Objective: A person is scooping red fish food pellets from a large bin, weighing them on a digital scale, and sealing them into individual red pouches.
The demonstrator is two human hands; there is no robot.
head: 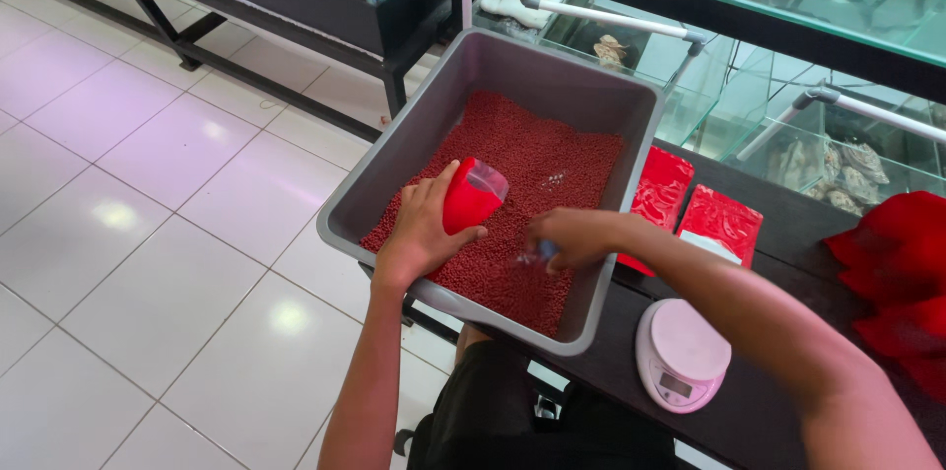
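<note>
Two bare hands work inside a grey plastic tub [414, 150] filled with small red pellets [537, 150]. The left hand [424, 224] is closed around a red pouch [471, 197] with a clear open top, holding it tilted over the pellets near the tub's left wall. The right hand [572, 236] is curled over a small bluish object [540, 252] just above the pellets, near the tub's front rim; the object is blurred and what it is cannot be told. The tub rests on the edge of a dark tabletop [788, 224], partly overhanging a white tiled floor [148, 184]. Just beside the tub's right wall lie two flat red pouches [721, 222], and near them, toward the person, sits a round white kitchen scale [682, 352]. A heap of red material [902, 273] lies at the far right. Glass aquarium tanks [788, 105] stand behind the tabletop.
</note>
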